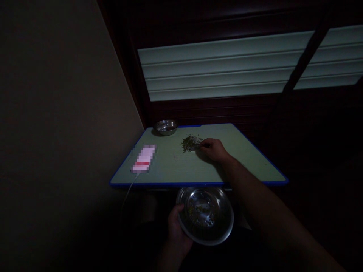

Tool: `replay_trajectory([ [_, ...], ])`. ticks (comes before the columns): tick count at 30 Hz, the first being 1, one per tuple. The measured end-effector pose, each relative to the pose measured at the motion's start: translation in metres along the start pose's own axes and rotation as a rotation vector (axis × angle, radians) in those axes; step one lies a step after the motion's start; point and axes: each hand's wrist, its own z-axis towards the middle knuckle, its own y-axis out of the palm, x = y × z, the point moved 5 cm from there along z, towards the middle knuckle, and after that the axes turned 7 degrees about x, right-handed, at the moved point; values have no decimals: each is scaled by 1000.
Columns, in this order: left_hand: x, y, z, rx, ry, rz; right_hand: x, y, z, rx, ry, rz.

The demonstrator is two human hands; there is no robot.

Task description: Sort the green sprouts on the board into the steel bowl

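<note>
My left hand is closed on the rim of a shiny metal bowl, thumb over the edge. Held just below the table's front edge, the bowl is tilted and has some small greenish bits inside. Over on the table, my right hand has its fingers pressed together at the right side of a loose pile of small dark-green pieces. What those fingers hold, if anything, is too dark and small to make out.
A second metal bowl stands at the back left of the pale green, blue-edged table. On the left lies a blurred-out phone with a white cable hanging over the front edge. A wall borders the left side; slatted panels rise behind.
</note>
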Motion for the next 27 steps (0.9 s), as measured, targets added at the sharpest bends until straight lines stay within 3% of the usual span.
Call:
replay_trajectory([
  [27,0,-2,3,-18,15,12,-6,-1,-2,-20,22,30],
])
